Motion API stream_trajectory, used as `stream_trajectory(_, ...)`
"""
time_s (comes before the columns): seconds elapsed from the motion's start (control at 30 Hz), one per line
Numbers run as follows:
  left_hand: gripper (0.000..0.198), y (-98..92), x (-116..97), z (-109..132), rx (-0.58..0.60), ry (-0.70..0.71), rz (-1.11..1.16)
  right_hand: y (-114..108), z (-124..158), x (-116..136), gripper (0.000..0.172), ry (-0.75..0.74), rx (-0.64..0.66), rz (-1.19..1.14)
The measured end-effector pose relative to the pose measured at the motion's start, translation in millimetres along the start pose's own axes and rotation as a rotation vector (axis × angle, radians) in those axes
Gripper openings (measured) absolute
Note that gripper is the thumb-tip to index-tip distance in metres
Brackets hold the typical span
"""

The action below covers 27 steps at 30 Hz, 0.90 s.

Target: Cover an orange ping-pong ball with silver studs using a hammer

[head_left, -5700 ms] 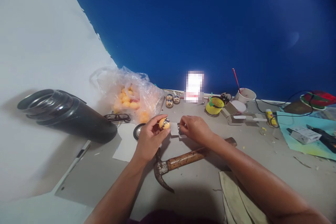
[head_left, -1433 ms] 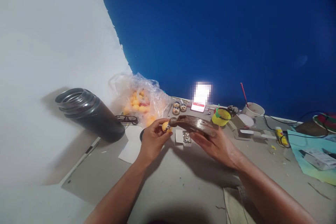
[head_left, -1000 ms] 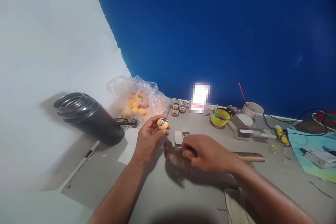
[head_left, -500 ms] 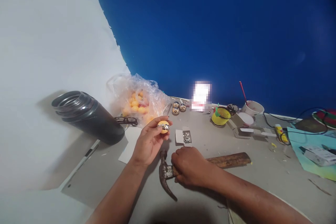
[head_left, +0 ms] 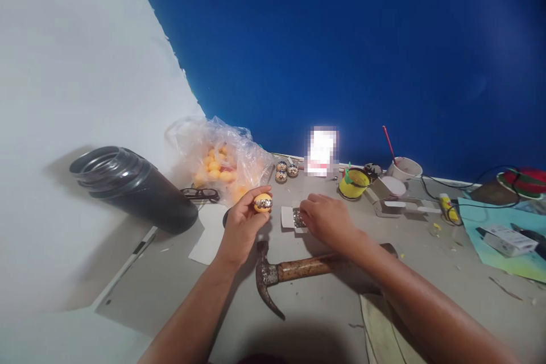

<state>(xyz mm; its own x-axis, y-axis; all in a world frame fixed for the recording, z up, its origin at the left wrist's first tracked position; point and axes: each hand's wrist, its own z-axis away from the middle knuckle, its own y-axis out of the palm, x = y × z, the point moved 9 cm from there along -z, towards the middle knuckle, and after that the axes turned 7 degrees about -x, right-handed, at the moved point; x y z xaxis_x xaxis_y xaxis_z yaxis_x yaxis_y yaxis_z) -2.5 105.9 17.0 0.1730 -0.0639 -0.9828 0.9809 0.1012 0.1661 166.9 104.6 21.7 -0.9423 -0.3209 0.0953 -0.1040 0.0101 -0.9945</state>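
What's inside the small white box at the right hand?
Small, shiny silver pieces show inside the small white box. The right hand covers the rest, so what lies beneath its fingers can't be seen.

The hammer (head_left: 294, 269), near, has a rough metal head (head_left: 268, 274) and a worn wooden handle (head_left: 313, 265). Beyond it, the smooth ball (head_left: 263, 203) carries shiny metallic studs (head_left: 266, 203) and the box (head_left: 287, 217) is matt card. Far left, the plastic bag (head_left: 251, 160) is glossy and crinkled; near right, the cloth (head_left: 381, 327) looks matt.

The box (head_left: 287, 218) lies behind the hammer (head_left: 303, 268).
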Motion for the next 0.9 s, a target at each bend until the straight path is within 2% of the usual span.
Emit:
stream_trajectory(0.17, 0.048, 1.4, -2, 2, 0.002, 0.045, -0.135, 25, -6, -8, 0.023, 0.011, 0.080, 0.018)
stream_trajectory(0.27, 0.047, 3.0, -5, 5, 0.004, 0.062, -0.195, 32, -8, -10, 0.023, 0.043, 0.106, 0.018)
stream_trajectory(0.6, 0.045, 11.8, -2, 9, 0.049, 0.027, -0.240, 41, -12, -7, 0.029, 0.029, 0.097, 0.003)
stream_trajectory(0.9, 0.044, 13.7, -1, 10, 0.067, 0.026, -0.296, 44, -13, -1, 0.024, -0.042, 0.086, -0.003)
